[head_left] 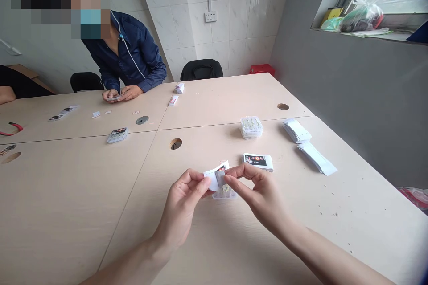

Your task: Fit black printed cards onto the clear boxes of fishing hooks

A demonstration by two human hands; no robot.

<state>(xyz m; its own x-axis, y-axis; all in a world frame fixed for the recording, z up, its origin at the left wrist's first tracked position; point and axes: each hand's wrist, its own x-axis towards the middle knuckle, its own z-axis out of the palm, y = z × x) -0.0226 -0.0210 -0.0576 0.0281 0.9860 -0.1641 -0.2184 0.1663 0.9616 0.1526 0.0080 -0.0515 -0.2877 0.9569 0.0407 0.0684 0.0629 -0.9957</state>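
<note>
In front of me my left hand (pixel 183 198) pinches a white paper card (pixel 210 181) between thumb and fingers. My right hand (pixel 259 189) has thumb and forefinger closed on a small grey square piece (pixel 220 178) lying against the card's right part. Part of a dark printed label shows just behind it. Under both hands sits a clear plastic box (pixel 224 194) with small thin items in it, partly covered by the card and fingers. Just beyond my right hand lies a stack of printed cards (pixel 257 161).
Stacked clear boxes (pixel 251 127) stand farther back, left of two piles of white cards (pixel 297 131). Across the table a person in a blue jacket (pixel 133 53) holds a small item. A printed box (pixel 117 135) lies left, and a cable hole (pixel 175 144) opens mid-table.
</note>
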